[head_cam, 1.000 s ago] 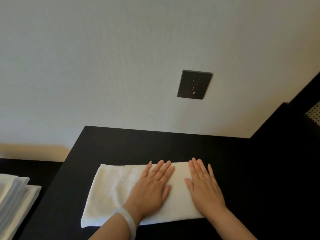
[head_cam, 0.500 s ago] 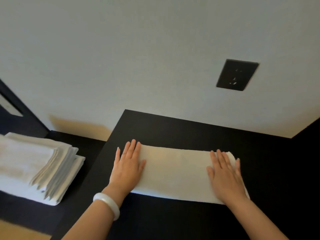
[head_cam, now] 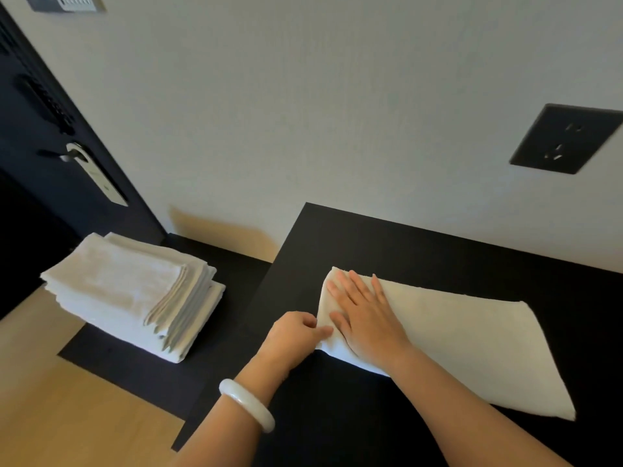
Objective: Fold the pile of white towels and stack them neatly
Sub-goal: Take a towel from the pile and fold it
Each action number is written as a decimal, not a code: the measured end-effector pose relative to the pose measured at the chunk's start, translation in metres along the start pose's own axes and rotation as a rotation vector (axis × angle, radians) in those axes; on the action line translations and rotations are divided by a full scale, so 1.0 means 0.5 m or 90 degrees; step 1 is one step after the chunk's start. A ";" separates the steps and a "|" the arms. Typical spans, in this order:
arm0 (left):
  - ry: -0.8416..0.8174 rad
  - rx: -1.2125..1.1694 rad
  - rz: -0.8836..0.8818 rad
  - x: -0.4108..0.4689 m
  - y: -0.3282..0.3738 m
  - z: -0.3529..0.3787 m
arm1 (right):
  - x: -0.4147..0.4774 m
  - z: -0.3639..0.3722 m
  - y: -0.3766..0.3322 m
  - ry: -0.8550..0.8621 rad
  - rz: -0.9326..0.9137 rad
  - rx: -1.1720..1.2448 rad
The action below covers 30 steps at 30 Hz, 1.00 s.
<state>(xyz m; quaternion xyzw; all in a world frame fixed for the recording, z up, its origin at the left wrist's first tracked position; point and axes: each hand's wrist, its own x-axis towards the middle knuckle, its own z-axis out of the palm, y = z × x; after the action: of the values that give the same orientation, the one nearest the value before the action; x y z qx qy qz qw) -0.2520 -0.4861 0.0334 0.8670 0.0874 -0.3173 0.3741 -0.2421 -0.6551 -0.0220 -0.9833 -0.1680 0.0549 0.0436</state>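
- The white towel is lying on the black counter, folded into a long strip. It runs from about the middle out to the right, with its far right corner swinging toward the camera.
- The right hand is flat on the left end of that towel, palm down. Its fingers are straight and just slightly fanned, pressing the cloth onto the counter rather than gripping it.
- The left hand is right beside it at the towel's near left corner. Its fingers are curled in, and thumb and fingertips pinch the towel's edge just next to the right thumb. Can't tell how much cloth is in the pinch, since the knuckles hide it.
- There's a white bangle on the left wrist.
- A stack of folded towels sits on a lower black surface off to the left, well apart from both hands. Its edges are a bit staggered.
- A dark wall socket is above the counter. At far left there's a dark door with a tag hanging on its handle.
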 end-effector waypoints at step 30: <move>0.222 0.533 0.397 0.092 0.014 0.113 | -0.283 -0.003 0.268 0.024 0.486 0.004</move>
<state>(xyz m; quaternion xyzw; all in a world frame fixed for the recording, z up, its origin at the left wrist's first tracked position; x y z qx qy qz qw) -0.2406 -0.5347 -0.0201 0.9663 -0.2463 -0.0511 0.0538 -0.3307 -0.8285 -0.0214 -0.9757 0.2117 0.0496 0.0263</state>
